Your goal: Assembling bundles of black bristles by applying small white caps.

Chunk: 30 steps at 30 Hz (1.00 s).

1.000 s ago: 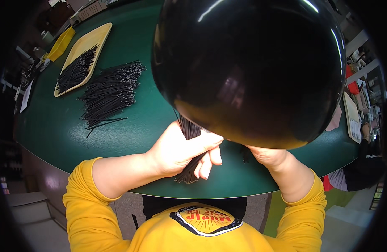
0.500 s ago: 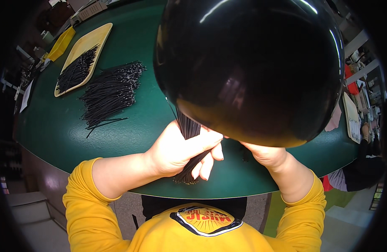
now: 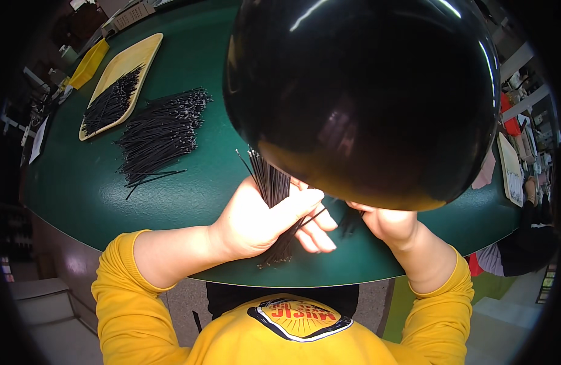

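My left hand (image 3: 256, 216) is closed around an upright bundle of thin black wires (image 3: 271, 182), with silvery tips showing at the upper ends. The bundle's lower ends fan out below my palm, near the table's front edge. One wire slants away from the rest, across my spread lower fingers. My right hand (image 3: 393, 228) is curled just under the rim of a large glossy black dome (image 3: 365, 109), which hides its fingertips. Dark blurred strands show beside it, but what it grips cannot be made out.
A loose pile of black wires (image 3: 161, 134) lies on the green table (image 3: 201, 188) to the left. Beyond it are a cream tray (image 3: 131, 58) with more wires and a yellow bin (image 3: 89, 64). Another tray (image 3: 510, 164) and a person's arm (image 3: 529, 191) are at the far right.
The bundle's upper ends have fanned out, and one wire now slants out of it. My left lower fingers have opened outward to the right. My right hand has shifted slightly.
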Available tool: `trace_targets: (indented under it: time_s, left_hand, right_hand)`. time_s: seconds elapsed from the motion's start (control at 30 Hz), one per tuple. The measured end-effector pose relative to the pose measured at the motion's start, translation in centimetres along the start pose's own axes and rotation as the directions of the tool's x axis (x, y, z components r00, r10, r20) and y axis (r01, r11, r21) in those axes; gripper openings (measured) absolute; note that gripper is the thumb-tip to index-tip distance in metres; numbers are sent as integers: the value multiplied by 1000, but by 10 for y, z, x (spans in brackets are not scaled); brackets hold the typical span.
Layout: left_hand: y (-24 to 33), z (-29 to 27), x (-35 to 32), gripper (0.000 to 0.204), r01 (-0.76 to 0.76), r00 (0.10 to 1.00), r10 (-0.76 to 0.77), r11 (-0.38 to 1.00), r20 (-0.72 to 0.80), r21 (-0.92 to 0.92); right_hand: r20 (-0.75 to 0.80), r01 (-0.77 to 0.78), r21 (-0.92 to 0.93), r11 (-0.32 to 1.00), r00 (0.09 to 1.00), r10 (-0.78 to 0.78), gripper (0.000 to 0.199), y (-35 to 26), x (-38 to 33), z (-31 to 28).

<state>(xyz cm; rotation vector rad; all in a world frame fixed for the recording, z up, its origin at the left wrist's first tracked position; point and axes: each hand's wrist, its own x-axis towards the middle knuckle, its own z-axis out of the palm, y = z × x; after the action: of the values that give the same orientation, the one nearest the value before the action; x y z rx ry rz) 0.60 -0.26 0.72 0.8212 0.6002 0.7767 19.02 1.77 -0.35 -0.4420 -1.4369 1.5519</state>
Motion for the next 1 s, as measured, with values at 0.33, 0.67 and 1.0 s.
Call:
trace_targets:
  time_s: [0.33,0.67,1.0]
  left_hand:
    - [2,0,-1,17,-22,1000,24,995,-13,94]
    - [6,4,-2,21,-15,1000,15,998,-8,56]
    - [7,2,-2,21,103,994,-101,993,38,-60]
  right_hand:
    - [-369,-92,307,947,906,208,15,-2,-4,2]
    - [-113,-99,-240,966,991,73,8,-17,9,16]
    - [-134,-83,-176,981,989,60,7,-16,8,21]
